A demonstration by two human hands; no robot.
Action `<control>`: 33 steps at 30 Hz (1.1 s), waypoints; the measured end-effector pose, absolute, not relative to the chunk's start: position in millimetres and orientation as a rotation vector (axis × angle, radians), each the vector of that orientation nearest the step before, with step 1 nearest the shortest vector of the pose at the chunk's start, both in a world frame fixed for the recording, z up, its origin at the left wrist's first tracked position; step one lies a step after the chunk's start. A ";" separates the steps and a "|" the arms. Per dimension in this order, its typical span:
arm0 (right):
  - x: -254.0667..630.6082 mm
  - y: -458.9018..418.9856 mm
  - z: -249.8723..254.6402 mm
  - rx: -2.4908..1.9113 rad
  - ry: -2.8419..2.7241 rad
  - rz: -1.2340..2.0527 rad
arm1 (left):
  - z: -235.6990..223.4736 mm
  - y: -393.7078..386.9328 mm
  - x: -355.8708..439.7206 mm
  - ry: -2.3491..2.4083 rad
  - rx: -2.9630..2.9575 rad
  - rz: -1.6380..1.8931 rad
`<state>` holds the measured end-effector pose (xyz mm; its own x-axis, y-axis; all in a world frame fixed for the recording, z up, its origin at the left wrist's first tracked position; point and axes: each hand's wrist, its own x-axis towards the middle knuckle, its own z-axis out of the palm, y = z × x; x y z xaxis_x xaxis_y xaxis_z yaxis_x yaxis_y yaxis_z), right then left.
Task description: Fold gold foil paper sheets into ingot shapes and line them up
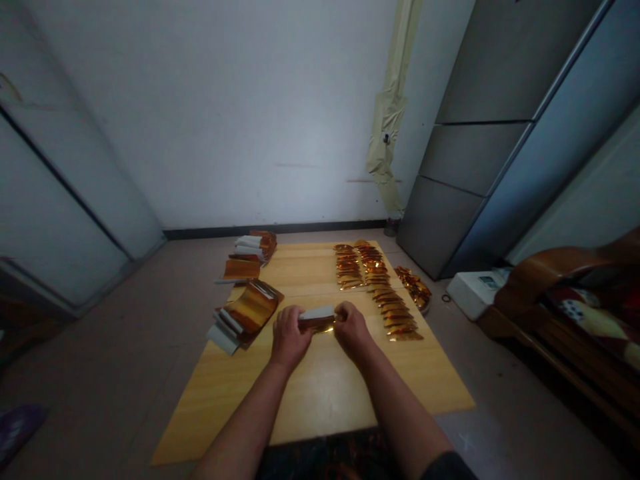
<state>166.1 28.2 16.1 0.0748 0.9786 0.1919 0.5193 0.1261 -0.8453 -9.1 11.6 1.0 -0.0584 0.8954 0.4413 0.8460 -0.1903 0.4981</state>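
My left hand [291, 339] and my right hand [353, 331] hold a sheet of gold foil paper [319, 323] between them, just above the wooden table. Its upper part shows a white side, while the lower part is shiny gold. Fingers of both hands are closed on its two ends. To the left lies a stack of gold foil sheets [256, 308] with white undersides, some curling past the table edge. On the right, rows of folded gold foil pieces [397, 313] overlap one another in a curved line. A second row of folded pieces [349, 267] lies beside them.
The wooden table [330, 393] spans the middle. More foil sheets [250, 245] lie at its far left corner. A heap of gold pieces [414, 288] is beyond its right edge. A grey refrigerator [465, 153], a white box [473, 293] and a wooden seat [540, 347] stand right.
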 end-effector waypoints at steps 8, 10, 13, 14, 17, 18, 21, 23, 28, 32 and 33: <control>167.8 31.7 10.7 -1.527 -1.821 0.619 | 4.2 9.1 -9.3 1.962 2.103 0.994; 168.9 33.1 11.5 -1.578 -1.907 0.584 | 4.5 9.3 -9.8 1.946 2.102 0.969; 173.0 33.8 13.4 -1.600 -2.037 0.509 | 3.8 10.6 -11.4 1.899 2.121 0.928; 174.9 33.7 14.1 -1.591 -2.086 0.480 | 3.4 11.0 -12.3 1.880 2.130 0.918; 180.9 32.7 15.7 -1.511 -2.228 0.395 | 2.7 10.5 -16.4 1.819 2.155 0.898; 182.6 32.1 16.0 -1.470 -2.270 0.366 | 2.8 9.5 -18.4 1.793 2.172 0.888; 186.0 29.3 17.6 -1.376 -2.377 0.275 | 3.4 4.1 -25.3 1.707 2.285 0.844; 187.3 27.0 19.4 -1.347 -2.437 0.213 | 3.8 -0.2 -29.8 1.648 2.397 0.804; 193.5 22.4 24.4 -1.269 -2.553 0.086 | 6.1 -7.8 -38.5 1.512 2.569 0.733; 198.8 19.9 27.6 -1.266 -2.586 0.059 | 12.4 -10.1 -43.8 1.445 2.595 0.633; 198.8 19.3 28.6 -1.281 -2.587 0.066 | 14.5 -10.3 -44.8 1.436 2.591 0.599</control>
<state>198.8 19.3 28.6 -0.5809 0.7877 0.2051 0.7763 0.6119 -0.1516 -44.8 -10.3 14.5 0.4717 0.8353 0.2824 0.7883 -0.5430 0.2895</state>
